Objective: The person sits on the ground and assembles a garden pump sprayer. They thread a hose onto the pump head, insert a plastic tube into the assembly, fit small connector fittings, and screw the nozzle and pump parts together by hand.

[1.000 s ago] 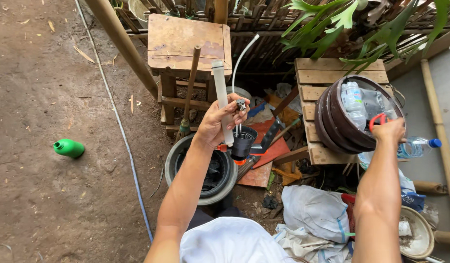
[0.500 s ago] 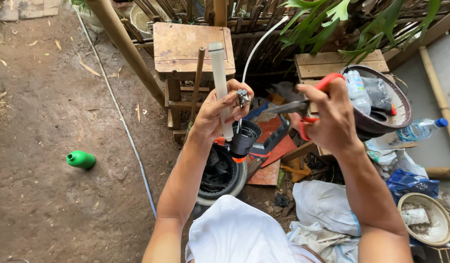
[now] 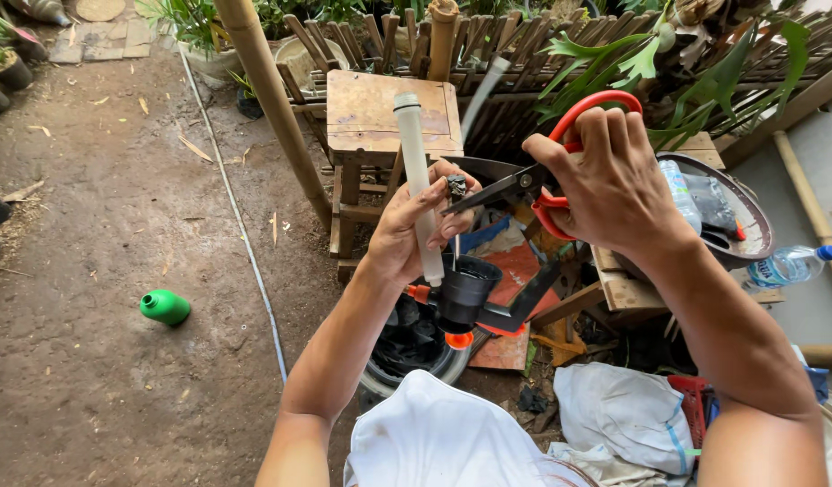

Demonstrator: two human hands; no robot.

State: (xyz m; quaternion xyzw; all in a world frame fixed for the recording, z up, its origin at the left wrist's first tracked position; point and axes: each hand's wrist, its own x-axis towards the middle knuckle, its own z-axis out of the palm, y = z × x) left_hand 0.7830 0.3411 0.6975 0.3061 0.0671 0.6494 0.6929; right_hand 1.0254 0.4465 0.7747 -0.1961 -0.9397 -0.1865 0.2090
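My left hand (image 3: 414,230) grips a white plastic pipe (image 3: 411,153) that stands upright, with a black cup-shaped fitting (image 3: 466,290) and small orange parts hanging below it. A small dark piece sits at my fingertips beside the pipe. My right hand (image 3: 605,185) holds red-handled scissors (image 3: 544,180), fingers through the loops. The dark blades point left and their tips reach the small piece at my left fingertips.
A wooden stool (image 3: 380,117) stands behind the pipe, beside a thick bamboo post (image 3: 272,99) and a slat fence. A green bottle-shaped object (image 3: 164,307) lies on the dirt at left. A round basin (image 3: 749,225) with bottles, a plastic water bottle (image 3: 790,264), white sacks (image 3: 628,410) and scrap are at right.
My right hand left the basin at right, came across with the red scissors, and now holds the blades against the piece at my left fingertips. The pipe stays upright in my left hand.
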